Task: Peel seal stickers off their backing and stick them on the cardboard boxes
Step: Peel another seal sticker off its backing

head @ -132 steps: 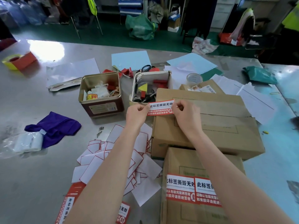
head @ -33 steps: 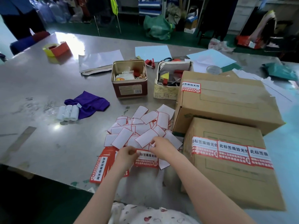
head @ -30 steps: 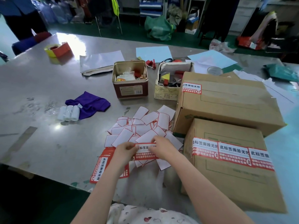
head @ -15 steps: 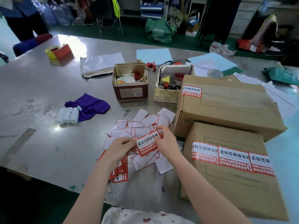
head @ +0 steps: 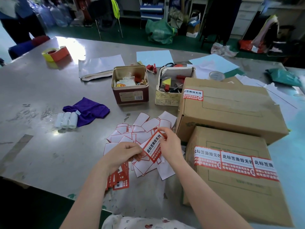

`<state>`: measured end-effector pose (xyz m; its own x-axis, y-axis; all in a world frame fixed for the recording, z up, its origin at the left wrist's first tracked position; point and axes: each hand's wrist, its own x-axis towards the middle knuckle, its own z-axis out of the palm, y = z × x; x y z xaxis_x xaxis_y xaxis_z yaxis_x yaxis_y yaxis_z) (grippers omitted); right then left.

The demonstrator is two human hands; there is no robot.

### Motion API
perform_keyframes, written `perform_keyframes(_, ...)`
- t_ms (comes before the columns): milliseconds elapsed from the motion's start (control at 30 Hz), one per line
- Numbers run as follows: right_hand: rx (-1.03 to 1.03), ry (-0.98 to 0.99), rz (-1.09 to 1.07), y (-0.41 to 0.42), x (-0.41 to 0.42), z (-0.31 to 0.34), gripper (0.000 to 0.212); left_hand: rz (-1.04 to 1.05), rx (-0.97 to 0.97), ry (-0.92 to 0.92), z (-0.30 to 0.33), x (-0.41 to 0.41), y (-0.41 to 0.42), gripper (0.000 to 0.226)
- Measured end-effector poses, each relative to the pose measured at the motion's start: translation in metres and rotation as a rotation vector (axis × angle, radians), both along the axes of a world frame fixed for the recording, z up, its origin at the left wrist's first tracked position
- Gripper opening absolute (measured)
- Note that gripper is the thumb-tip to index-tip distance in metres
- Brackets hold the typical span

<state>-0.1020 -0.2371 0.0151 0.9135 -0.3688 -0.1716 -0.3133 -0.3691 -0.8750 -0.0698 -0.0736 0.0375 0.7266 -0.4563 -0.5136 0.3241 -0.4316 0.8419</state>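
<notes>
Two cardboard boxes: the far box (head: 231,111) bears one seal sticker (head: 192,95), the near box (head: 234,184) three in a row (head: 236,164). One open tin (head: 130,93), one purple cloth (head: 87,109), two hands.

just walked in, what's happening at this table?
A person is sealing boxes. Both hands, left hand and right hand, pinch one red seal sticker above a pile of spent white backings. The near box carries three stickers, the far box one.
</notes>
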Motion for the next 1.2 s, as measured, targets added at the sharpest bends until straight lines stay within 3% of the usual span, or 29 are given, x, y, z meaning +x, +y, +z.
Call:
perform_keyframes(200,-0.061,-0.019,0.021,0.002,0.002,0.001,0.033,0.082,-0.008,-0.035,-0.006,0.0,0.0,0.028)
perform_keyframes(267,-0.134,-0.042,0.133,0.005,0.002,0.003,0.029,0.124,0.002,-0.063,-0.01,0.001,0.001,0.029)
perform_keyframes(467,-0.05,-0.002,0.385,0.013,0.003,-0.001,0.023,0.189,0.001,-0.108,-0.014,0.003,-0.001,0.024)
perform_keyframes(1200,-0.099,-0.02,0.405,0.011,0.005,-0.003,0.019,0.119,0.072,-0.214,-0.012,0.002,0.0,0.024)
